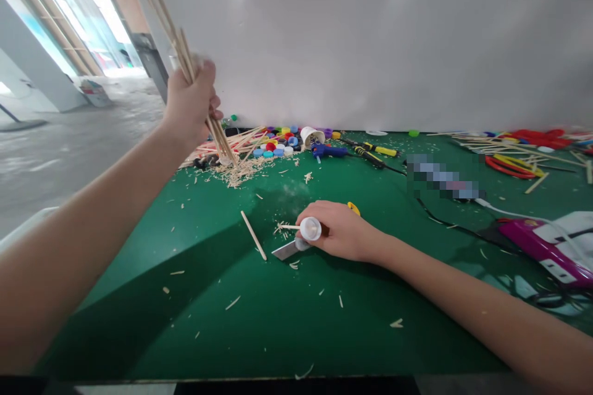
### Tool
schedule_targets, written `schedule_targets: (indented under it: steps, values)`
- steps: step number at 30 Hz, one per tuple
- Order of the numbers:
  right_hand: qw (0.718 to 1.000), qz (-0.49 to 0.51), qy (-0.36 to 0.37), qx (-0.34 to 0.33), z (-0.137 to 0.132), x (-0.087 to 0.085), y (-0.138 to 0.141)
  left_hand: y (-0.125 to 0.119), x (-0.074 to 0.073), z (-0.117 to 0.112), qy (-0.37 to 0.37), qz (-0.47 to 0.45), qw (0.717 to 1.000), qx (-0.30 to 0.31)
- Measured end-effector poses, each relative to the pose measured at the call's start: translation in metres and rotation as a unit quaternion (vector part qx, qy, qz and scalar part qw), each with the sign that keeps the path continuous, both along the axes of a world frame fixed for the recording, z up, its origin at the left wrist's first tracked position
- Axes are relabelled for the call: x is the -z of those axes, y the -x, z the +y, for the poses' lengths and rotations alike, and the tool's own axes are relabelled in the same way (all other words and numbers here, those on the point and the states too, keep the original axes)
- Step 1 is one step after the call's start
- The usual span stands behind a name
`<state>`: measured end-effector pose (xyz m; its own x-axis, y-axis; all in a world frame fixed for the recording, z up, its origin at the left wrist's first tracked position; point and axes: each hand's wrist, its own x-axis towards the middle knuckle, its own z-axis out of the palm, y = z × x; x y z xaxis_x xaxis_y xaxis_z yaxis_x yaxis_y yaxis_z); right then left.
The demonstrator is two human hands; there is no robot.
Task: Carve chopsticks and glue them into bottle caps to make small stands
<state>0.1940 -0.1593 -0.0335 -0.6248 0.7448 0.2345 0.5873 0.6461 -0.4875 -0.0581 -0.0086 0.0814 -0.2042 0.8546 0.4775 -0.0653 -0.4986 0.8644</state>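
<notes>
My left hand (194,92) is raised at the upper left, closed round a bundle of thin wooden sticks (185,58) that slants down to the right, over a pile of shavings. My right hand (340,228) rests low over the green table, closed on a small white round-ended container (310,229). A flat metal blade (286,251) juts out to the left under that hand; its handle is hidden. Beside the fingers lie a short stick piece (291,227) and some slivers. A yellow part (353,208) shows behind the knuckles. Left of the blade lies a wooden stick (254,235).
Wood shavings (243,171), coloured bottle caps (278,149) and a tipped white cup (312,137) line the back. A blue glue gun (328,151) and yellow-black tools (370,152) are nearby. At right are sticks (500,146), cables and a magenta device (532,240). A white panel (370,42) stands behind.
</notes>
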Motion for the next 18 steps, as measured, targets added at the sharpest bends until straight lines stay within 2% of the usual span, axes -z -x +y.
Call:
schedule_targets:
  steps: [3,7,9,12,14,16,17,18]
  values:
    - [1.000,0.002,0.001,0.002,0.000,0.001,0.000,0.002,0.015,-0.012,0.032,0.004,0.999,-0.011]
    - [1.000,0.005,0.000,0.001,0.000,0.001,0.000,0.005,0.033,-0.015,0.041,0.034,0.998,-0.033]
    - [1.000,0.007,0.000,0.000,0.000,0.001,0.001,0.005,0.039,-0.016,0.039,0.037,0.998,-0.013]
    - [1.000,0.005,-0.001,0.001,0.000,0.001,0.000,0.003,0.044,-0.016,0.024,0.035,0.998,0.036]
    - [1.000,0.006,0.000,0.001,0.000,0.001,0.000,0.006,0.041,-0.015,-0.004,0.049,0.998,0.038]
    - [1.000,0.007,0.001,0.001,0.000,0.002,0.000,0.013,0.032,-0.010,-0.038,0.135,0.990,0.008]
    - [1.000,0.005,0.002,0.000,0.000,0.002,-0.001,0.019,0.027,-0.006,-0.048,0.215,0.975,-0.016]
    - [1.000,0.003,0.002,0.000,0.000,0.002,-0.001,0.026,0.022,-0.001,-0.044,0.324,0.944,-0.046]
